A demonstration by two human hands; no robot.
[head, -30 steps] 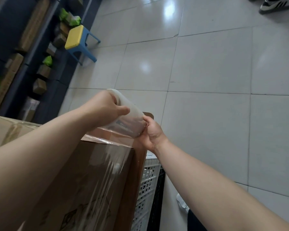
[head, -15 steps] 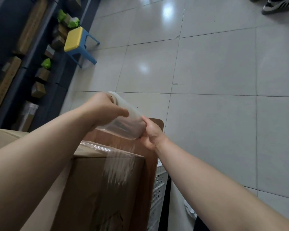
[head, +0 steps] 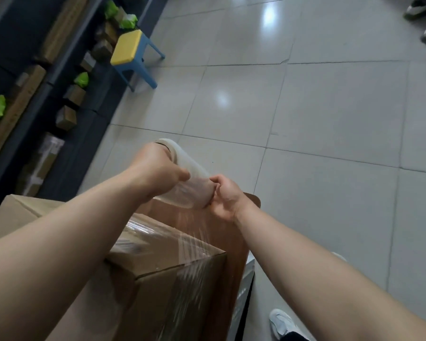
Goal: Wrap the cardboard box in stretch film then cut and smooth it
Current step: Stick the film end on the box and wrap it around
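Gripping the stretch film roll (head: 190, 178) at both ends, your left hand (head: 158, 168) and right hand (head: 225, 196) hold it mid-frame, above the cardboard box (head: 158, 257) at lower centre. Film: thin, glossy, clingy, likely tears easily; take hold at the core ends. Box: stiff, matte, square-edged.

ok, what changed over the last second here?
The stretch film roll has moved up and away from the cardboard box, paying out a longer film sheet down to the box's top corner. Nothing taken or let go: left hand and right hand grip the roll's ends as before. The box stays on its brown board.
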